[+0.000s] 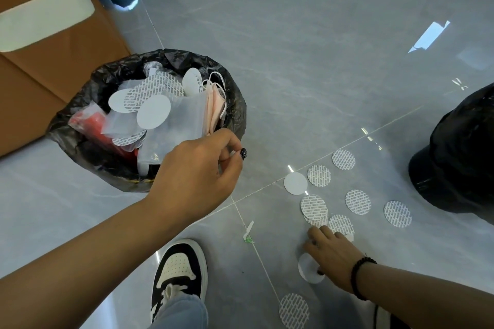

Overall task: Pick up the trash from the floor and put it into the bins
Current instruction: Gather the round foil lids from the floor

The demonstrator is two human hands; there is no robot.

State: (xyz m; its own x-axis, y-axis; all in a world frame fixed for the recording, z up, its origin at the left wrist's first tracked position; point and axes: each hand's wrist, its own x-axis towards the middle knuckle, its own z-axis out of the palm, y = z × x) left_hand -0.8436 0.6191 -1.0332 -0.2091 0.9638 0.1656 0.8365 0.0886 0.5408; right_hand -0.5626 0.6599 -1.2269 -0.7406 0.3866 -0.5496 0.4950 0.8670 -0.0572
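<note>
At the far left we see a cardboard box (40, 67) with a pale strip across it, standing just beside the bin (112, 168). The bin has a black liner and is nearly full — round white discs (153, 111), some printed with rows of grey text too small to read, clear plastic bags (184, 120), something red (91, 121) low on the left, and a pink mask (215, 107) against the right wall.

Our left hand (197, 168) hovers over the bin's near rim, fingers curled in with thumb and forefinger pinched close; we cannot tell whether anything is between them. Below it is 1 black-and-white shoe (179, 272), and a small green-tipped scrap (248, 232) lies on the grey tile floor (307, 61).

Further right, loose discs (358, 201) lie scattered on the floor — 7 clear of the hand ahead of it, 1 more (294, 311) near the bottom edge. Our right hand (331, 256), with a black bead bracelet (359, 278) at the wrist, is pressed down among them, fingers spread flat on the discs, the thumb on a plain white one (307, 271); nothing is lifted.

At the far right stands a second bin (459, 157), black-lined, its inside out of view.
</note>
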